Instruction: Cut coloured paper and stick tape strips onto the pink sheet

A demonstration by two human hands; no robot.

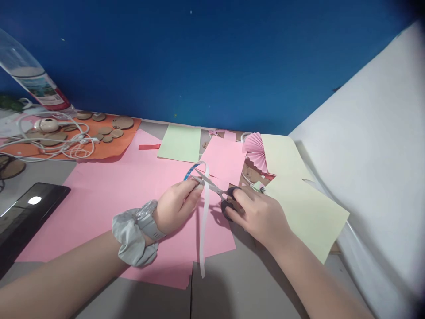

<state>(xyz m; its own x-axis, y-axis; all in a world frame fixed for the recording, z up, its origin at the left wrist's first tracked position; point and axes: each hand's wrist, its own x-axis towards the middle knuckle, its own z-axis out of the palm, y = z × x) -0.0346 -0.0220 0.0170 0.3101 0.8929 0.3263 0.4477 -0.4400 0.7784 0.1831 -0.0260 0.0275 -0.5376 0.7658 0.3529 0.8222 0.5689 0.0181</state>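
Note:
My left hand (pixel 177 204) is closed, pinching a narrow white paper strip (pixel 205 221) near its upper end. The strip arches over the fingers, showing some blue on its far-left curve, and its long tail hangs toward the table's front. In my right hand (pixel 262 212) is a pair of scissors (pixel 217 190) with black handles, thumb and fingers in the loops. The scissor blades are parted and point left, at the strip just beside my left fingertips. Whether they touch the strip I cannot tell. Under both hands lies pink paper (pixel 133 190).
Light green sheets (pixel 181 144), a pink sheet (pixel 224 159) and a folded pink paper fan (pixel 255 150) lie behind. Pale yellow-green paper (pixel 305 212) is at right. Leftward are a black phone (pixel 29 221), white cables (pixel 79 146), cardboard discs (pixel 122 122) and a plastic bottle (pixel 40 84).

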